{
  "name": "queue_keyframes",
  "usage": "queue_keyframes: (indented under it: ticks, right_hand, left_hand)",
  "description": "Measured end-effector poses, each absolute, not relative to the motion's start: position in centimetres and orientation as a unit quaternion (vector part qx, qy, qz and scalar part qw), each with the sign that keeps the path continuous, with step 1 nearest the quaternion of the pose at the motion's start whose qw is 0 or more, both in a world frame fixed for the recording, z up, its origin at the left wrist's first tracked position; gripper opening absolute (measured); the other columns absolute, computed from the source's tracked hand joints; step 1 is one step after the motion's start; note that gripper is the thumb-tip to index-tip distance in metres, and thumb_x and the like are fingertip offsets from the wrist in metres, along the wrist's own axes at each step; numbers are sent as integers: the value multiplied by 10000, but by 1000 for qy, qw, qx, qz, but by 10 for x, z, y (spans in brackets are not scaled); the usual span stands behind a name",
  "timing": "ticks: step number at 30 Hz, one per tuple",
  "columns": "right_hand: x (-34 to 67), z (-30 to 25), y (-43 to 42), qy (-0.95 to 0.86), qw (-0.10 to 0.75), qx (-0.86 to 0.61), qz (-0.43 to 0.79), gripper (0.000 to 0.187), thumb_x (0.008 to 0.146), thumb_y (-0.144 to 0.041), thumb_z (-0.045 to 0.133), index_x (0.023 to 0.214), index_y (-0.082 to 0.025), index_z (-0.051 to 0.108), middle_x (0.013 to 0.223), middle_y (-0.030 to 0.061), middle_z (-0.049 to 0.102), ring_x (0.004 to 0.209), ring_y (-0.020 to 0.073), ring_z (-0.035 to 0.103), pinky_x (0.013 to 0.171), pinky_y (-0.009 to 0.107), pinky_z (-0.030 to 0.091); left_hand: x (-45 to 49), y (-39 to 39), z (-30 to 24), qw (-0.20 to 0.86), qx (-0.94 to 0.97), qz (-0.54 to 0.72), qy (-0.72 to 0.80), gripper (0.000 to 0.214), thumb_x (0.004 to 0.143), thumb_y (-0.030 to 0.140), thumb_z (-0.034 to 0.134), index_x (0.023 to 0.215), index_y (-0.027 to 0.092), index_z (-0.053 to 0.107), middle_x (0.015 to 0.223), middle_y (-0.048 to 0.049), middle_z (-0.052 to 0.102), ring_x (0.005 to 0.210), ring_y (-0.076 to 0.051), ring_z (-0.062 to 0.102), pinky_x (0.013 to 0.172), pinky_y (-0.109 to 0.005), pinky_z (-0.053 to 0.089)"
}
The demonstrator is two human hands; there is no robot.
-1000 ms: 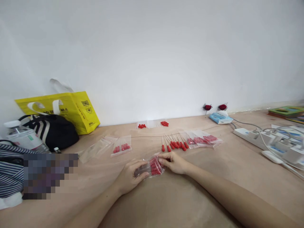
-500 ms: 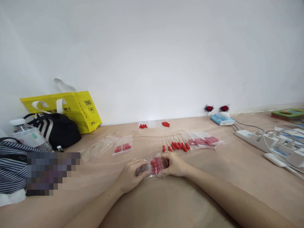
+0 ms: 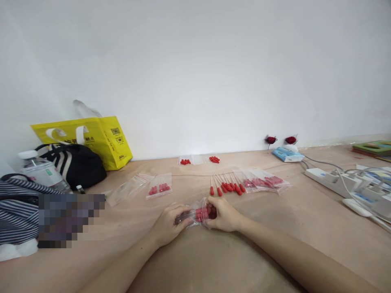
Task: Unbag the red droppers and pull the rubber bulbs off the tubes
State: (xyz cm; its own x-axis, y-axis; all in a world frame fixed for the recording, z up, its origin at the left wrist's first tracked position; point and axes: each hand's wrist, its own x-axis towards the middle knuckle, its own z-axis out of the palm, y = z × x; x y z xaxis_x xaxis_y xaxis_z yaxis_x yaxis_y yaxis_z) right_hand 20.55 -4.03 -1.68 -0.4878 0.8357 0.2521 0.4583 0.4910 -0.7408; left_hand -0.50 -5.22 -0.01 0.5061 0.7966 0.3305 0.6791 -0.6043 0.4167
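Note:
Low over the table, my left hand (image 3: 171, 221) and my right hand (image 3: 225, 215) face each other with a clear plastic bag (image 3: 202, 215) between them. Several red-tipped sticks lie inside it, their red heads toward my right hand. My left fingers are closed round the stick end; my right fingers and thumb pinch the other end of the bag. Just beyond, loose red-tipped sticks (image 3: 227, 186) lie fanned out beside filled clear bags (image 3: 265, 181). A further zip bag with red tips (image 3: 159, 187) lies to the left, next to flat clear bags (image 3: 130, 189).
Red pieces in bags (image 3: 185, 161) lie by the wall. At left are a yellow tote (image 3: 114, 142), a black bag (image 3: 84, 167), a bottle (image 3: 42, 173) and striped cloth (image 3: 16, 211). Tissues (image 3: 287, 154), two dark red flowers and a power strip with cables (image 3: 336, 183) occupy the right.
The red heads in the bag have drawn into a tighter, more level bundle between my hands. Both hands hold nearly the same place, and the view has shifted slightly.

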Motion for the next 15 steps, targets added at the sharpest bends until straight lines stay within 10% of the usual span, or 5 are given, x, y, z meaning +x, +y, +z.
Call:
queue_keyframes:
  ticks: [15]
  right_hand:
    - [220,-22,-27,-772,373,-393,332,132,608,-96,546,718,-165,524,615,-39,516,539,73,456,522,175,376]
  left_hand:
    - [-15,-46,0,127,863,229,432,243,777,350,517,960,220,608,917,-13,652,830,-162,574,745,-265,438]
